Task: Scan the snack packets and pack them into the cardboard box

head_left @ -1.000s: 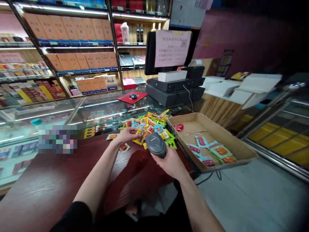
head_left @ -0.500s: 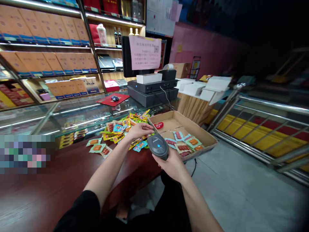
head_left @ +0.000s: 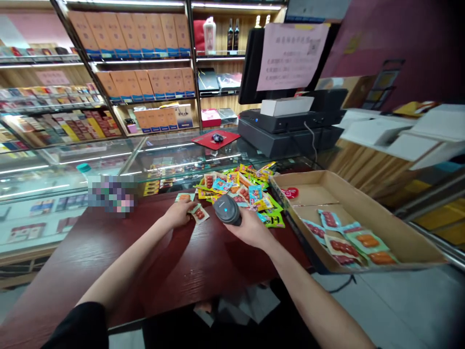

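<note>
My right hand [head_left: 252,229] grips a dark grey barcode scanner [head_left: 227,209] with a small blue light on top, held above the counter. Further left, my left hand [head_left: 178,214] is down at the counter, its fingers closed on the edge of a small green sausage packet [head_left: 196,208]. Beside those fingers lie a packet of reddish sausages [head_left: 200,214] and an orange-filled packet [head_left: 185,197]. Behind the scanner spreads a pile of colourful snack packets [head_left: 232,183], yellow, blue and green.
An open cardboard box [head_left: 316,186] at the right holds several sausage packets [head_left: 343,246] and a red item [head_left: 290,192]. Behind the pile stand a cash drawer [head_left: 276,138], a monitor with a paper notice [head_left: 292,58] and a mouse [head_left: 217,138]. A blurred-out object [head_left: 112,194] is at left.
My left hand has moved left from beside the box to the loose packets. The scanner in my right hand has swung away from the box, over the counter. The view has turned left.
</note>
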A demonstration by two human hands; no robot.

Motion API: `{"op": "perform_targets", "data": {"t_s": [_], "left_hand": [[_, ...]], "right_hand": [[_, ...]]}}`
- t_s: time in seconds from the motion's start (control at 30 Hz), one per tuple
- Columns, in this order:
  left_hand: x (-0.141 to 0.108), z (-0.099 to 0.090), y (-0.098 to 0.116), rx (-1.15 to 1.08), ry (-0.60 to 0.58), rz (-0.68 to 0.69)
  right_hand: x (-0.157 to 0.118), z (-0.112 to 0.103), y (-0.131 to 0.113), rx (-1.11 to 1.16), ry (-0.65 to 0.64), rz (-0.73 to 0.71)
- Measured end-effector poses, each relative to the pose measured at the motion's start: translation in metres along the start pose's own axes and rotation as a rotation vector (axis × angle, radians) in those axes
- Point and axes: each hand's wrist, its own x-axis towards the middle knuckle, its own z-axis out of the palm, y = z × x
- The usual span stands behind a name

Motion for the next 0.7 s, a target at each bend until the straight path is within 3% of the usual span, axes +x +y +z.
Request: {"op": "perform_targets", "data": {"t_s": [0.1, 0.23, 0.4, 0.5, 0.7], "left_hand": [[-0.002, 0.004, -0.008, -0.161, 0.074, -0.056], [0.002, -0.005, 0.000, -0.634, 0.157, -0.127], [0.009, -0.016, 0.034, -1.093, -0.041, -0.219], [0.014, -0.013, 0.055, -1.216, -0.121, -0.240], [0.018, -0.010, 0.085, -1.313, -0.156, -0.217]], "right_hand": [[0.005, 0.006, 0.002, -0.020, -0.046, -0.017], [0.002, 0.005, 0.002, 0.085, -0.141, -0.060], [-0.004, -0.004, -0.001, 0.131, -0.167, -0.044], [-0.011, -0.011, 0.002, 0.130, -0.131, -0.041], [-0.031, -0.024, 0.015, 0.112, -0.062, -0.024]]}}
